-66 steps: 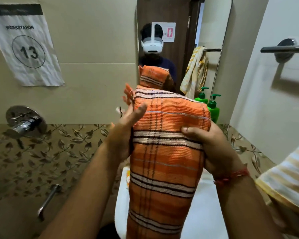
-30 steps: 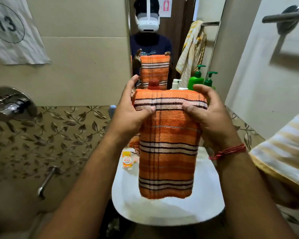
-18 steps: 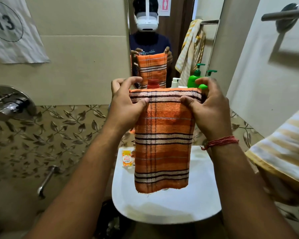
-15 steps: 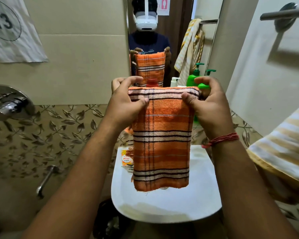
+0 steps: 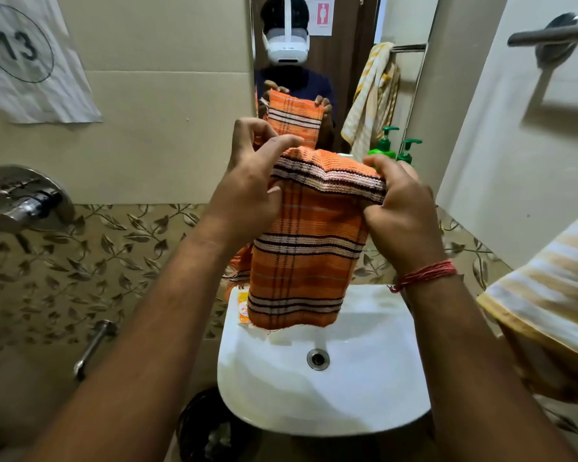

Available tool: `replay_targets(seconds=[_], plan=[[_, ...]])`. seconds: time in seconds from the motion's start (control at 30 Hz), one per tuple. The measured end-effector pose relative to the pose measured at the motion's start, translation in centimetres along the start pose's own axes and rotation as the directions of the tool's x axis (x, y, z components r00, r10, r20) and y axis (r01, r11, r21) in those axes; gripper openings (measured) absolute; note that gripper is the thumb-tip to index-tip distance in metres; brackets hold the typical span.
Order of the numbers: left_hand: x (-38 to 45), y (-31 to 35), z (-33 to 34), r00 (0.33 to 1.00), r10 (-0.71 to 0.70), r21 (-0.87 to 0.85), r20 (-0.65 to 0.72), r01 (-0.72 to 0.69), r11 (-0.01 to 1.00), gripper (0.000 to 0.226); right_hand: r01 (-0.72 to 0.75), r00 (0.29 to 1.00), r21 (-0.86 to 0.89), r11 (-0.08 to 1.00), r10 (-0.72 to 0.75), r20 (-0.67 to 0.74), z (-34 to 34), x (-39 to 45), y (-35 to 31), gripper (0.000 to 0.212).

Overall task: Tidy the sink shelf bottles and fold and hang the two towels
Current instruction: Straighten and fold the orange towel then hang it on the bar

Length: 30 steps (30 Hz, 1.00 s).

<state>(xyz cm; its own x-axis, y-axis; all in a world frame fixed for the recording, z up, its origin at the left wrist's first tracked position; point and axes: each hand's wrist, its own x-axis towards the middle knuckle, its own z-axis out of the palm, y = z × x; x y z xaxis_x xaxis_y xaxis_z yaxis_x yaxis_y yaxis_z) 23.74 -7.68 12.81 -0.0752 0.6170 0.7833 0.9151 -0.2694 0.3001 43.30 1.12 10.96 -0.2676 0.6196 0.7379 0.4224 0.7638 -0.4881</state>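
Note:
An orange towel with dark and white stripes (image 5: 301, 258), folded into a narrow band, hangs over the white sink (image 5: 364, 388). My left hand (image 5: 251, 188) holds its top left corner with curled fingers and the thumb stretched along the top edge. My right hand (image 5: 401, 208) pinches the top right corner. A yellow and white striped towel (image 5: 548, 295) lies over my right shoulder at the right edge. One green pump bottle (image 5: 386, 145) stands on the shelf behind the towel, its reflection beside it in the mirror; other bottles are hidden.
A metal towel bar (image 5: 548, 35) is fixed high on the right wall. A tap valve (image 5: 24, 201) and a pipe (image 5: 94, 345) stick out of the left wall. A small orange packet (image 5: 242, 305) lies on the sink's left rim. A dark bin (image 5: 211, 428) stands below.
The towel has been folded shorter and lowered slightly. Its top edge now bunches between my hands, which have drawn closer together; the left thumb has stretched over the edge.

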Motion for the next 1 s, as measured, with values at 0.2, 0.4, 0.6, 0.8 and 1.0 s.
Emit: replay_targets(seconds=[0.2,0.4,0.6,0.8,1.0], plan=[[0.2,0.5,0.1,0.997,-0.028,-0.116,-0.073,0.02,0.993,0.052,-0.125,0.992,0.344,0.931,0.125,0.023,-0.5,0.1,-0.6,0.037],[1.0,-0.1,-0.1,0.971,-0.192,-0.374,-0.144,0.127,0.919,0.017,-0.22,0.922,0.751,0.622,0.385,-0.049,-0.7,0.2,-0.6,0.029],[0.6,0.1,-0.1,0.982,-0.132,-0.243,-0.138,0.095,0.965,0.025,-0.185,0.943,0.711,0.678,0.326,-0.065,-1.1,-0.4,-0.8,0.045],[0.5,1.2,0.0,0.991,-0.055,-0.129,-0.122,0.039,0.991,0.034,-0.104,0.987,0.501,0.859,0.151,-0.054,-1.2,-0.1,-0.4,0.054],[0.4,1.4,0.1,0.984,0.001,0.016,-0.178,0.002,1.0,0.036,-0.006,0.994,0.084,0.996,0.015,-0.112,-1.0,0.0,-0.9,0.061]])
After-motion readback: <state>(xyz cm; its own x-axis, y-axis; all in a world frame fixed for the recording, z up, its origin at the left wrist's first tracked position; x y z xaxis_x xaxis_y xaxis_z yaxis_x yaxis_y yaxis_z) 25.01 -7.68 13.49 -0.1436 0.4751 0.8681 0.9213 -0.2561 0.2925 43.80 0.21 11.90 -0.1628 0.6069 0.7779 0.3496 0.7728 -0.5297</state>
